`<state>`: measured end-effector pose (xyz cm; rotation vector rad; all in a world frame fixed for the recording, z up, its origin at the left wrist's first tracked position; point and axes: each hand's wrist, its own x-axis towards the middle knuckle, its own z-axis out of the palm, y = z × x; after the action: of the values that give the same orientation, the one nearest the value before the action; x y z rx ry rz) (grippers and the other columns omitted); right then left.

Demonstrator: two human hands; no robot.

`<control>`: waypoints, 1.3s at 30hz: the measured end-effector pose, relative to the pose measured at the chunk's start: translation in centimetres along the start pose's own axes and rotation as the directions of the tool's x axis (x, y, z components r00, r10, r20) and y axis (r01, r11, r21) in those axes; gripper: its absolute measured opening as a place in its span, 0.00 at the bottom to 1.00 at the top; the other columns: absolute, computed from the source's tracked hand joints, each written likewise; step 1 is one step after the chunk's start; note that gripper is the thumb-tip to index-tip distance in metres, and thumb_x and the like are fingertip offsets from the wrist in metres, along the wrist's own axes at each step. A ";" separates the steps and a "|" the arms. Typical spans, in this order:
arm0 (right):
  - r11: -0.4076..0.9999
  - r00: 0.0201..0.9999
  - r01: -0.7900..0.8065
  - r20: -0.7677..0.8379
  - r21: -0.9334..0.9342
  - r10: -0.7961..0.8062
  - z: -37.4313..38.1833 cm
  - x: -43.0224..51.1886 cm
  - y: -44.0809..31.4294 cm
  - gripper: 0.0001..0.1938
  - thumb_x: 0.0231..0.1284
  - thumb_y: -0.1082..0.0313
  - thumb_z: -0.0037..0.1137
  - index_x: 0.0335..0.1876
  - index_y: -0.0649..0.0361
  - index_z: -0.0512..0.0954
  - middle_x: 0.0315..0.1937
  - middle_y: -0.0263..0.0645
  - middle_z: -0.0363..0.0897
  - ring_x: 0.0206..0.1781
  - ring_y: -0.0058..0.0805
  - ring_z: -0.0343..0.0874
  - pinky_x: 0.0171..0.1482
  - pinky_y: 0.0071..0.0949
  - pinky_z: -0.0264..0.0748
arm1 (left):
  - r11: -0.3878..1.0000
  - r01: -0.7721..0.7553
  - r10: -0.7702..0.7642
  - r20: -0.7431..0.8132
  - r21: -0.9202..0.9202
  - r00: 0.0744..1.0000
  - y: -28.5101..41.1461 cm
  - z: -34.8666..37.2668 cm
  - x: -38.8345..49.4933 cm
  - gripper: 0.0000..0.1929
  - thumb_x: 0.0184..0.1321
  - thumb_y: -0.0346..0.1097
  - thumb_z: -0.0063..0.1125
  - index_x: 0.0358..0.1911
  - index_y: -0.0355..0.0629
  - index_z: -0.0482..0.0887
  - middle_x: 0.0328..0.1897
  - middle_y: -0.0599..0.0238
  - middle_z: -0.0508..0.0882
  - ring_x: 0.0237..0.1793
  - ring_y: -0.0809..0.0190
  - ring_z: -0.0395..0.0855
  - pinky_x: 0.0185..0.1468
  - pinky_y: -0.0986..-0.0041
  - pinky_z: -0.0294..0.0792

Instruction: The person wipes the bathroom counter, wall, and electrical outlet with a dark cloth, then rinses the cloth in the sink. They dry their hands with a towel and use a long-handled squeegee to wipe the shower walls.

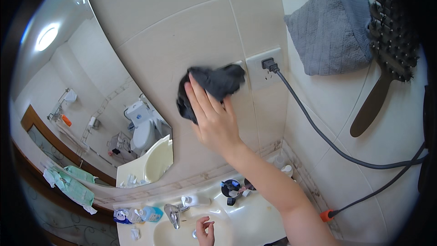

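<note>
My right hand [215, 119] presses a dark cloth [222, 78] against the beige wall tiles [177, 37]. Its fingers are spread over the cloth, whose edges look blurred. Just right of the cloth is a white wall socket [264, 83] with a black plug [269, 64] in it. Part of another white plate shows behind the cloth's upper right edge. My left hand [205, 232] hovers low in the view over the cream washbasin [218, 223], fingers loosely curled and apart, with nothing seen in it.
A mirror [102, 109] fills the left wall. Bottles [151, 214], a chrome tap [173, 213] and a dark cup with toothbrushes [231, 188] stand on the counter. A grey cloth [331, 34] and a black hairbrush [385, 58] hang right; a power cord [317, 133] curves below them.
</note>
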<state>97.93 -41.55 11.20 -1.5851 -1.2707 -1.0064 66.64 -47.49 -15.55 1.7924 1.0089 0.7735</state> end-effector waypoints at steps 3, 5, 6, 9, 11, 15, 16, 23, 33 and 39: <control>1.000 1.000 -0.004 0.014 -0.008 0.005 -0.6 0.2 -0.2 0.43 0.43 0.62 0.67 0.71 0.60 0.64 0.76 0.40 0.52 0.72 0.37 0.59 0.66 0.47 0.58 | 0.999 -0.020 0.019 -0.019 -0.041 1.000 0.2 0.1 0.2 0.14 0.66 0.27 0.53 0.55 0.40 0.75 0.47 0.59 0.83 0.43 0.63 0.82 0.47 0.71 0.72; 1.000 0.995 0.021 -0.093 0.000 -0.021 0.1 4.4 -0.4 0.42 0.44 0.61 0.67 0.71 0.60 0.64 0.76 0.40 0.53 0.72 0.36 0.59 0.66 0.47 0.58 | 1.000 0.001 -0.001 -0.002 -0.019 1.000 0.0 -0.2 -0.1 0.14 0.66 0.28 0.53 0.55 0.40 0.75 0.46 0.59 0.83 0.43 0.63 0.82 0.48 0.71 0.72; 0.998 0.982 0.051 -0.182 -0.037 -0.057 0.1 7.3 -0.2 0.41 0.46 0.60 0.67 0.70 0.60 0.64 0.76 0.40 0.54 0.72 0.37 0.59 0.66 0.48 0.57 | 1.000 0.003 -0.003 0.009 -0.013 1.000 -0.2 -0.1 0.1 0.15 0.66 0.28 0.53 0.55 0.40 0.75 0.46 0.59 0.83 0.44 0.63 0.82 0.48 0.71 0.72; 0.991 0.915 0.080 -0.387 -0.110 -0.116 -0.6 14.7 -0.4 0.39 0.51 0.58 0.65 0.70 0.61 0.64 0.75 0.43 0.53 0.72 0.37 0.58 0.69 0.49 0.55 | 0.998 0.027 -0.029 0.040 0.048 0.999 0.1 -0.3 -0.1 0.15 0.66 0.28 0.54 0.55 0.40 0.76 0.47 0.58 0.83 0.44 0.63 0.82 0.48 0.71 0.72; 0.993 0.909 0.064 -0.404 -0.102 -0.100 -1.3 16.6 -0.5 0.39 0.51 0.57 0.64 0.71 0.61 0.63 0.76 0.45 0.52 0.72 0.38 0.58 0.70 0.48 0.54 | 0.999 -0.009 0.008 0.026 0.036 1.000 0.0 0.0 0.1 0.16 0.65 0.28 0.55 0.55 0.40 0.75 0.48 0.58 0.83 0.44 0.62 0.82 0.48 0.71 0.72; 0.995 0.977 0.023 -0.209 -0.096 -0.043 -0.6 11.4 -0.9 0.47 0.44 0.57 0.68 0.73 0.62 0.60 0.77 0.45 0.48 0.74 0.37 0.57 0.64 0.42 0.60 | 0.999 -0.013 0.010 0.056 0.043 0.998 -0.4 0.9 0.7 0.15 0.65 0.28 0.56 0.55 0.40 0.75 0.49 0.59 0.82 0.44 0.63 0.83 0.48 0.70 0.72; 0.996 0.990 0.004 -0.138 -0.085 -0.016 -0.5 9.2 -1.0 0.47 0.43 0.57 0.68 0.73 0.62 0.61 0.77 0.45 0.50 0.74 0.36 0.57 0.63 0.39 0.61 | 0.999 -0.013 0.010 0.058 0.047 0.998 0.0 0.7 0.6 0.15 0.65 0.28 0.56 0.55 0.40 0.75 0.49 0.59 0.82 0.44 0.63 0.83 0.47 0.71 0.73; 0.995 0.956 -0.058 -0.291 -0.086 0.031 -2.9 12.3 1.7 0.35 0.59 0.49 0.55 0.69 0.60 0.67 0.75 0.50 0.53 0.74 0.47 0.53 0.68 0.53 0.51 | 0.999 -0.045 0.045 0.029 0.010 0.999 -1.4 -0.6 0.1 0.13 0.65 0.27 0.55 0.52 0.40 0.77 0.45 0.60 0.83 0.43 0.63 0.83 0.45 0.72 0.73; 0.969 0.880 0.208 -0.405 -0.137 -0.246 -4.0 25.1 1.2 0.34 0.63 0.55 0.51 0.74 0.57 0.60 0.77 0.47 0.47 0.77 0.46 0.50 0.72 0.55 0.47 | 1.000 -0.007 0.008 0.071 -0.020 0.997 -2.0 0.7 2.1 0.12 0.66 0.31 0.56 0.51 0.40 0.78 0.46 0.61 0.84 0.41 0.64 0.81 0.44 0.73 0.72; 0.993 0.993 0.114 0.014 0.030 -0.114 -3.4 10.5 0.1 0.40 0.50 0.66 0.57 0.75 0.53 0.59 0.79 0.41 0.43 0.77 0.43 0.51 0.71 0.52 0.50 | 0.998 -0.057 0.059 0.081 -0.037 0.995 -0.5 -0.9 3.2 0.12 0.67 0.31 0.55 0.52 0.40 0.78 0.46 0.61 0.84 0.42 0.65 0.81 0.44 0.74 0.71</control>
<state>99.45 -41.59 22.15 -1.5151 -1.3937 -1.0434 67.22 -44.19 -15.36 1.8156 0.8882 0.7423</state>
